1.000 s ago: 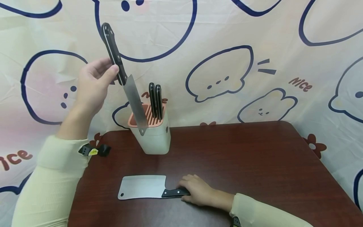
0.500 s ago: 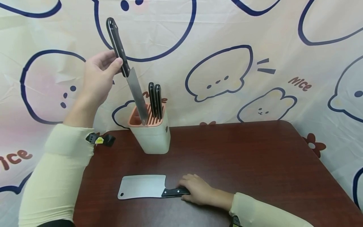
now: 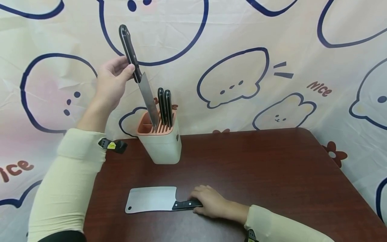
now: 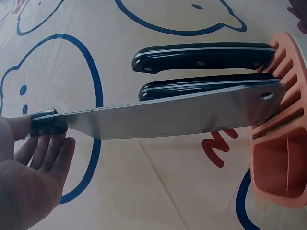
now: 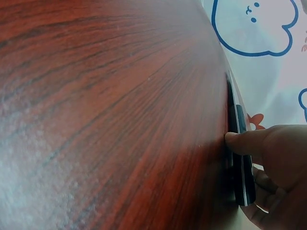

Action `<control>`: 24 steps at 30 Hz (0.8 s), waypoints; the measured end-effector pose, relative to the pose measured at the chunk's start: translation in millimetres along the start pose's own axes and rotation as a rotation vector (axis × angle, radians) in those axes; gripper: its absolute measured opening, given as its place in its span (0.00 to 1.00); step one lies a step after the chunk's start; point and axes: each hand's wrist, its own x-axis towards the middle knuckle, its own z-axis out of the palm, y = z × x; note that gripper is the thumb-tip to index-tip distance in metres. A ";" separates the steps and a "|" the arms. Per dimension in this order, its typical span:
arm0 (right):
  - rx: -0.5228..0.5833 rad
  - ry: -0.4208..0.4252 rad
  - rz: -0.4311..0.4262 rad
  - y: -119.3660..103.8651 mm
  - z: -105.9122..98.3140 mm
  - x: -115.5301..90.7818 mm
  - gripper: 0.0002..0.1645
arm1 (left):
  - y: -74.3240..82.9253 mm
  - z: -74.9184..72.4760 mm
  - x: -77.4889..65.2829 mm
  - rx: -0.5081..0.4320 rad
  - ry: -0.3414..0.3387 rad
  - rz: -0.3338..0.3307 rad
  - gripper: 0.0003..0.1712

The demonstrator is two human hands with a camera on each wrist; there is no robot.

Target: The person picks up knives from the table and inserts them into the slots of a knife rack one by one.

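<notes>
My left hand (image 3: 112, 82) pinches the black riveted handle of a kitchen knife (image 3: 148, 97), blade pointing down and leaning slightly left. In the left wrist view the tip of the knife blade (image 4: 182, 112), with a small hole in it, is right at the slots of the knife block (image 4: 283, 108). That block is cream with an orange slotted top, and two black-handled knives (image 3: 165, 107) stand in it beside the blade. On the table, a cleaver (image 3: 152, 200) lies flat with its blade to the left. My right hand (image 3: 210, 202) grips its black handle (image 5: 243, 177), thumb on one side.
The brown wooden table (image 3: 257, 168) reaches back to a cartoon-printed cloth (image 3: 235, 27) hanging behind it. The knife block stands near the table's back left edge. An open undivided-by-slots compartment (image 4: 271, 167) lies at one end of its top.
My left hand has moved right with the knife, bringing the blade tip from in front of the block's rim to over its slots. The right hand and cleaver stay put.
</notes>
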 end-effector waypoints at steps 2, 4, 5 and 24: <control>-0.004 0.002 -0.001 -0.1 0.9 0.3 0.19 | -2.0 1.5 -0.1 0.016 0.001 -0.009 0.27; -0.004 0.008 -0.005 -0.2 1.5 0.3 0.19 | -4.3 3.0 -0.1 0.035 0.004 -0.010 0.26; -0.002 0.011 -0.006 -0.1 1.7 0.2 0.20 | -5.6 3.7 -0.1 0.042 0.002 -0.009 0.26; 0.253 0.081 0.056 13.5 1.2 -0.7 0.18 | -46.0 16.5 -9.7 0.210 -0.126 -0.038 0.29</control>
